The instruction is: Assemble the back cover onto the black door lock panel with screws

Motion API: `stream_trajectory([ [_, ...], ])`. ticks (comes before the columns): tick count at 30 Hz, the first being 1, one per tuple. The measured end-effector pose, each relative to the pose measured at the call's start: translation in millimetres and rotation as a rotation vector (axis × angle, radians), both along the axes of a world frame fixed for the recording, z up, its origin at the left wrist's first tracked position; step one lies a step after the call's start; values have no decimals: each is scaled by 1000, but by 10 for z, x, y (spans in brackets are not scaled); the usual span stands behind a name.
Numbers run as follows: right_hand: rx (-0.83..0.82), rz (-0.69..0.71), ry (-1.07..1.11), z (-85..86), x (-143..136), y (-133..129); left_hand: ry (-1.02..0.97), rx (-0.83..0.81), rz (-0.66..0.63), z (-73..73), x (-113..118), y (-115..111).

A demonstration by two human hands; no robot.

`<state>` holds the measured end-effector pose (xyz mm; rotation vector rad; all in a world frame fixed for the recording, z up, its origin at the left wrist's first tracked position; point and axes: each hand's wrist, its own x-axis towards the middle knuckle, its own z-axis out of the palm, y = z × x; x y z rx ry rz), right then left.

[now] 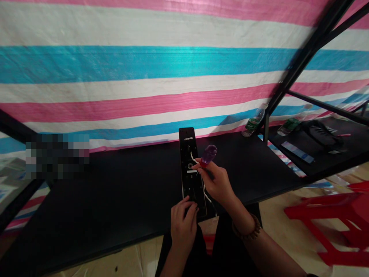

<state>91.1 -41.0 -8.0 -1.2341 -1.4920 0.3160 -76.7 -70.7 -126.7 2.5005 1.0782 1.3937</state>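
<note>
A long, narrow black panel (pixel 186 148) lies on the black table, its far end near the striped sheet. Its upward face carries small screws or holes, pale labels and a round fitting. In my right hand (pixel 216 181) is a screwdriver (pixel 209 153) with a purple see-through handle, held tilted over the panel's middle; its tip is hard to make out. A white cable (pixel 193 157) runs from the panel past my right fingers, and more of it shows by the near right edge. My left hand (pixel 183 221) grips the panel's near end with bent fingers.
Behind the black table (pixel 129 184) hangs a striped plastic sheet (pixel 144 65). A plastic bottle (pixel 253 123) stands at the back right beside a black metal frame (pixel 300 61). On the neighbouring table lies a phone (pixel 298 152). Red stools (pixel 331 215) are at lower right.
</note>
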Motion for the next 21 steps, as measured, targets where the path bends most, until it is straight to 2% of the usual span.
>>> stream_trajectory([
  [8, 105, -107, 9, 4, -8, 21, 7, 17, 19, -9, 21, -17],
  [15, 39, 27, -56, 30, -3, -22, 3, 14, 47, 14, 39, -16],
  [21, 68, -82, -19, -11, -26, 8, -6, 17, 39, 41, 43, -14],
])
